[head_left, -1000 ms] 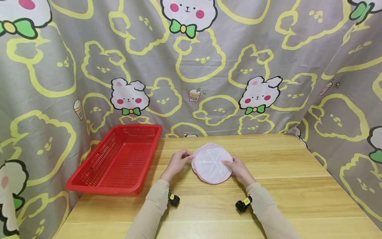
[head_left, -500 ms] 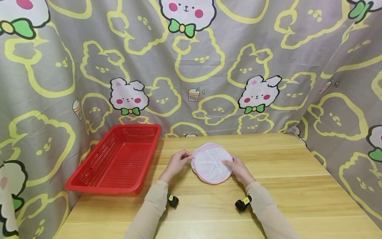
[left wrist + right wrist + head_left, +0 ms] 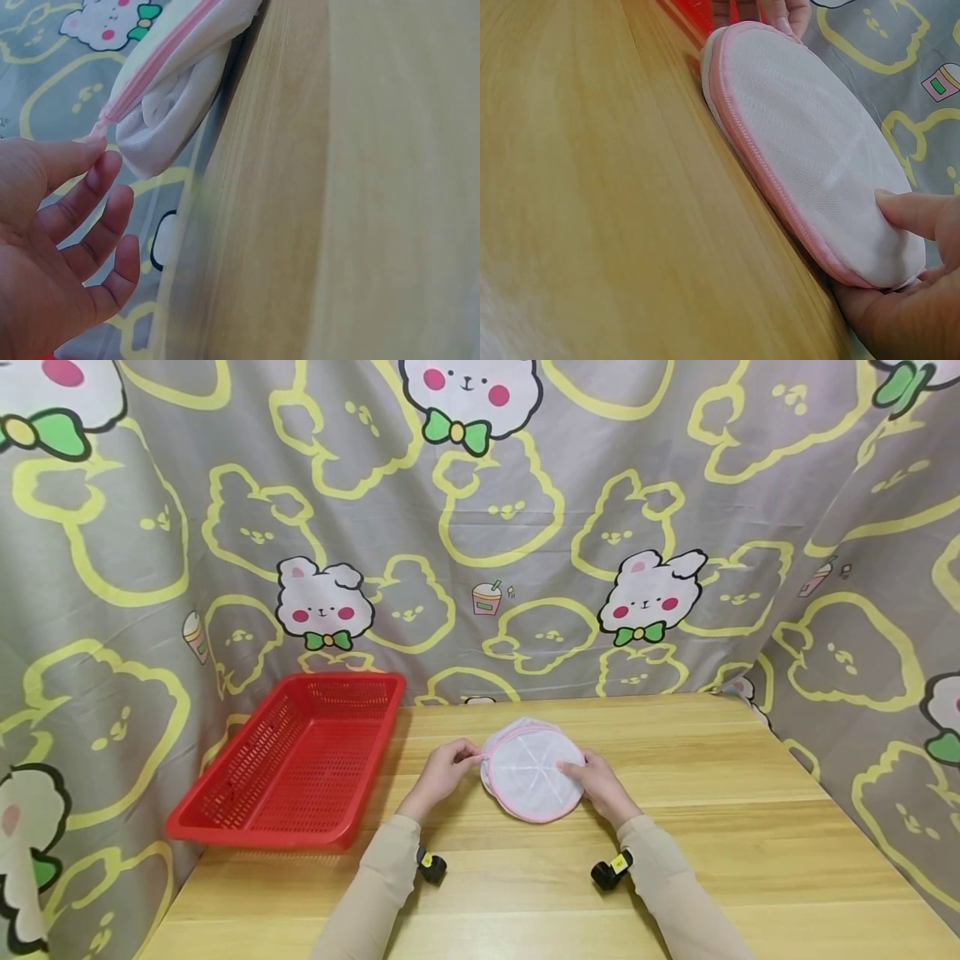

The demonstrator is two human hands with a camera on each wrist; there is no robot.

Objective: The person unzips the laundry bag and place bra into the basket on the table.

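Note:
A round white mesh laundry bag [image 3: 535, 774] with a pink zipper edge lies flattened on the wooden table, between both hands. At its left edge my left hand [image 3: 448, 768] pinches a small pink tab [image 3: 100, 129] at the end of the zipper trim, thumb against forefinger, the other fingers loosely bent. My right hand [image 3: 602, 783] grips the opposite edge, its thumb on top of the mesh and its fingers underneath, partly hidden. In the right wrist view the zipper [image 3: 769, 176] runs along the near side of the bag, its teeth meshed there.
A red perforated plastic basket [image 3: 285, 837] stands at the left of the wooden table [image 3: 750, 827]. Grey patterned cloth [image 3: 540, 543] hangs behind the table and at both sides. Black cameras are strapped to both wrists.

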